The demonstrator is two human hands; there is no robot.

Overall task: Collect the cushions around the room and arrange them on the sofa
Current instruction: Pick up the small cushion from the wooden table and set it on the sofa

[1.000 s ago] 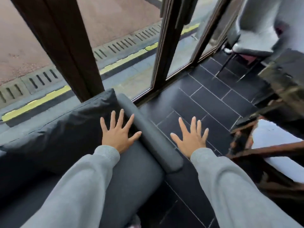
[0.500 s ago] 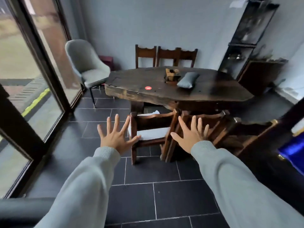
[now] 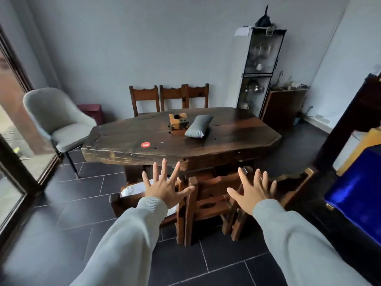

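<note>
A small grey cushion (image 3: 199,126) lies on the dark wooden table (image 3: 237,141), right of a small wooden box (image 3: 178,121). My left hand (image 3: 165,187) and my right hand (image 3: 250,191) are held out in front of me, palms down, fingers spread, holding nothing. Both hover over the wooden chairs (image 3: 208,201) tucked in at the table's near side, well short of the cushion. The sofa is out of view.
A grey upholstered chair (image 3: 59,122) stands at the left by the glass door (image 3: 12,145). Three wooden chairs (image 3: 171,98) line the table's far side. A glass cabinet (image 3: 258,71) stands at the back right, a blue object (image 3: 356,201) at the right. Dark floor tiles (image 3: 78,188) lie between.
My view has swung from the dark sofa by the window round to the dining table, then closer to it. Both hands stay open and spread throughout.
</note>
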